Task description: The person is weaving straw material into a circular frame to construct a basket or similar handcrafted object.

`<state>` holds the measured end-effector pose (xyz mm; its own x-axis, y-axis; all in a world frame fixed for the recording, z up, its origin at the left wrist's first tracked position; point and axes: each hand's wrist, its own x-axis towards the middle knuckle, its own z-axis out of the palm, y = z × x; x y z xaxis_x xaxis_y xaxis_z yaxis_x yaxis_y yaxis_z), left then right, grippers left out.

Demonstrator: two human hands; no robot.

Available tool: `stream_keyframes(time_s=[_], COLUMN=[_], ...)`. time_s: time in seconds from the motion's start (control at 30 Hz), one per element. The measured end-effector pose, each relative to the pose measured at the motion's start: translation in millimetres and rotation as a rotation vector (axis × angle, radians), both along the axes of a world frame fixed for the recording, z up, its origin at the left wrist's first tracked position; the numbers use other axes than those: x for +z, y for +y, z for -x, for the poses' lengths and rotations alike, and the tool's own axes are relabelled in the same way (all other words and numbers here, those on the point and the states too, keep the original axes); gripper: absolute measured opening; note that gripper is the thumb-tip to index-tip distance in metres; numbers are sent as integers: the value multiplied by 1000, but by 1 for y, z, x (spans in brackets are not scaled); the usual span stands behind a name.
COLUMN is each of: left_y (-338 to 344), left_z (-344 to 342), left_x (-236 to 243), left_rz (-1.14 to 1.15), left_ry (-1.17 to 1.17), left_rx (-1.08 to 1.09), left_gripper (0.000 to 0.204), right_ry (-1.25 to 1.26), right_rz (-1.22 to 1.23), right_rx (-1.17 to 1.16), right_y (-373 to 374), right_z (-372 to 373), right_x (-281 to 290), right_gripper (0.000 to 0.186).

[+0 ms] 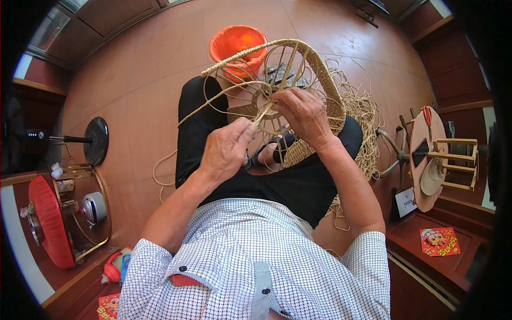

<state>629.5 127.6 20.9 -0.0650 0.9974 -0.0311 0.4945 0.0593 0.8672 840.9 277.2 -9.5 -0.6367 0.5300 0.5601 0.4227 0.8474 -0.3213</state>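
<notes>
So the woven frame (329,84) sits over the far edge of the person's lap (266,184), spanning the gap between the knees, with its right side by the right knee. Looks light to me, all thin spokes and cord, no real bulk. I'd guess the thick braided rim (240,55) is the stiff bit and the best place to grab, while the spokes look springy and could bend if you lean on them. The pale strands (262,113) look soft and a bit rough, so probably not slippery, and a pinch near the hub should hold them fine. Left hand (228,148) has its fingers closed together on the strands' near end; right hand (304,113) has thumb and fingers pinched on them by the hub, though its fingertips are partly hidden. The strands' long axis runs on a slant, from the right fingers down toward the left fist and the body. The frame's long axis runs from far left to near right, rim curving over the far side, and one straight thin arm (205,108) points out left, its tip above the left thigh.
</notes>
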Motion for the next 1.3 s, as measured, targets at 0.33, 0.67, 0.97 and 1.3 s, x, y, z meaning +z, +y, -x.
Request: stream_keyframes(time_s=[0.33, 0.67, 0.97, 1.3], left_y=[-80, -327, -535, -168], left_z=[100, 358, 520, 230], left_x=[31, -4, 58, -5], left_rz=[-4, 623, 1304, 768], left_ry=[243, 1186, 805, 451], left_rx=[42, 419, 1243, 82], left_gripper=[29, 26, 33, 27], right_ry=[64, 100, 111, 133], right_rz=[-161, -227, -227, -176], right_rx=[-89, -107, -119, -101], right_y=[0, 2, 0, -2], right_z=[6, 5, 7, 9], right_x=[-12, -25, -28, -22], right_gripper=[14, 16, 14, 12])
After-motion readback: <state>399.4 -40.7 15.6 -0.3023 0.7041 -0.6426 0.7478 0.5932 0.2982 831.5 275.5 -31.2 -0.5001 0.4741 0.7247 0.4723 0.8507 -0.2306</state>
